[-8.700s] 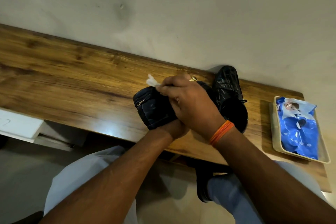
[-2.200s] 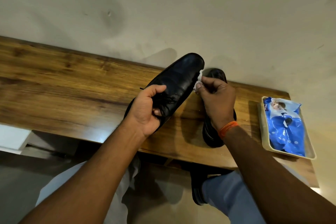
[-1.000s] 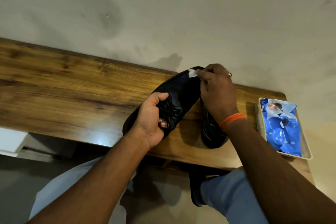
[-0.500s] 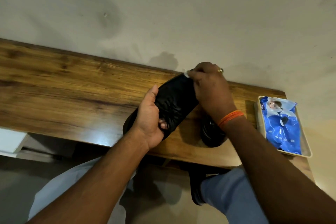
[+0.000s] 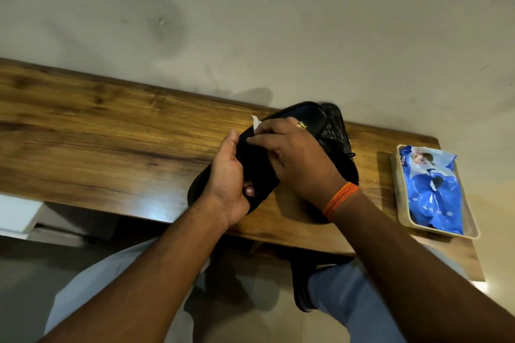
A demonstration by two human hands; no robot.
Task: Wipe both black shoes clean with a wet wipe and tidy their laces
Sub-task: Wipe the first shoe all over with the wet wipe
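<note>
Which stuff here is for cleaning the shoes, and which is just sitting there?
For the job: held shoe, wipe, left hand, right hand, other shoe, wipes pack.
Just there: table, tray, wall.

dim, warm indoor light. a pale glare patch sits on the counter (image 5: pixel 156 211) near its front edge. soft shadows fall on the wall (image 5: pixel 250 95) behind the shoe and on the counter left of the tray (image 5: pixel 401 203). wide-angle bending tilts the counter edge. the right hand (image 5: pixel 298 159) is slightly blurred.
</note>
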